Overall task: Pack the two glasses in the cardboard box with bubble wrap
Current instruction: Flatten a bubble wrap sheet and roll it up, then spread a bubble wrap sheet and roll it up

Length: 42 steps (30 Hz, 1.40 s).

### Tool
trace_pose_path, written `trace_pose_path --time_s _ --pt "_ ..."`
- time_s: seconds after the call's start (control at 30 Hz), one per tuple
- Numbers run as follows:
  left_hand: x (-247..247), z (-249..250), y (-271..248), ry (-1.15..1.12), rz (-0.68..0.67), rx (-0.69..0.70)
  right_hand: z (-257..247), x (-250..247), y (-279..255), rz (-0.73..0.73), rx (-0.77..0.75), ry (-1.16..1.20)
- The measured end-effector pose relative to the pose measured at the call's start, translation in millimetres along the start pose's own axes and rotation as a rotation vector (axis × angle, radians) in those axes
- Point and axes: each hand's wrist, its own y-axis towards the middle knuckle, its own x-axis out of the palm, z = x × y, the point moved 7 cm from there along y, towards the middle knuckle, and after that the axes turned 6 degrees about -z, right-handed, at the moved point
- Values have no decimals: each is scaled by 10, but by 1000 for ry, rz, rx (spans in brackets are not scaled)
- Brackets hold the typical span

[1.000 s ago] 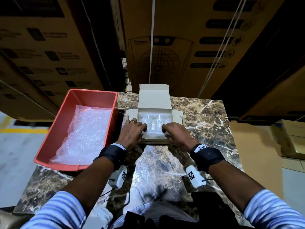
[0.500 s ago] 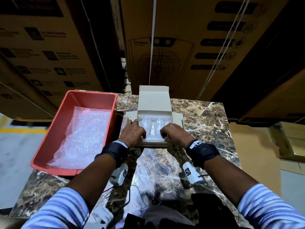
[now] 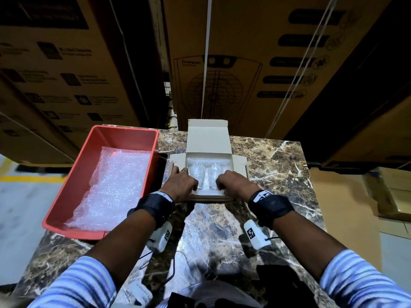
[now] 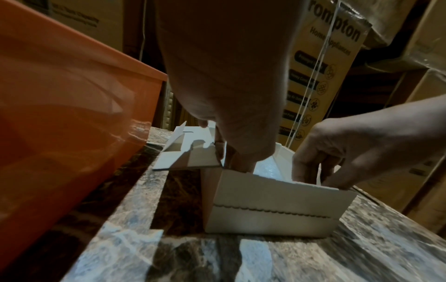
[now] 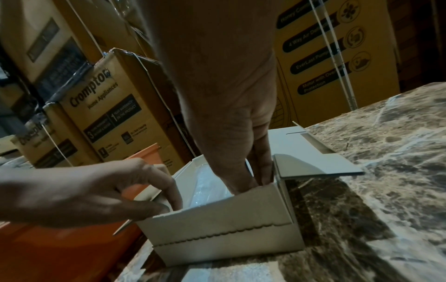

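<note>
The cardboard box (image 3: 208, 174) sat at the worktop's (image 3: 278, 165) far edge, lid up, two glasses (image 3: 205, 174) lying side by side on bubble wrap (image 3: 209, 192) inside. Left hand (image 3: 181, 184) and right hand (image 3: 233, 185) had fingers curled over the near wall, tucked inside. Pressing down could crack the unpadded glass tops; pulling could drag the box.
</note>
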Motion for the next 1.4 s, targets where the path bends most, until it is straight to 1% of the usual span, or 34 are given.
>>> trace_pose_path --time_s 0.07,0.13,0.23,0.33,0.4,0.5,0.57,0.7,0.93,1.07,1.13,1.17,1.2,1.27,1.33,1.4 --pt "-54 -28 -23 -16 39 -15 37 -31 -31 51 18 -16" --pt "-76 -54 -43 -18 51 -31 55 -25 -58 70 37 -22" --pt "-85 -31 -66 26 47 -30 81 17 -107 69 44 26" --pt "-105 -16 -98 -15 70 -10 133 -2 -152 87 34 112" --pt "-172 -48 -136 -104 142 -11 182 -72 -180 114 41 163" --pt "-314 -199 -219 -350 307 -61 254 -255 -214 193 61 269" --pt "-412 -315 -287 -460 383 -89 228 -396 -229 250 32 345" --pt "-568 -563 -484 -517 465 -110 -38 -619 -189 308 -59 469" --pt "-525 -1204 -950 -554 496 -220 -934 -915 93 282 -227 518" --pt "-296 -1676 -1212 -594 462 -340 -1552 -1010 425 251 -318 564" --pt "-173 -1884 -1297 -640 431 -360 -1849 -1005 611 227 -338 558" --pt "-108 -1973 -1322 -652 381 -370 -1990 -1004 684 217 -343 557" --pt "-20 -2032 -1331 -652 304 -384 -2105 -989 746 209 -340 558" --pt "207 -2144 -1363 -615 105 -425 -2323 -917 886 177 -323 549" --pt "447 -2227 -1396 -575 -69 -461 -2472 -778 1052 114 -276 502" --pt "635 -2253 -1430 -564 -196 -483 -2568 -617 1183 29 -217 408"
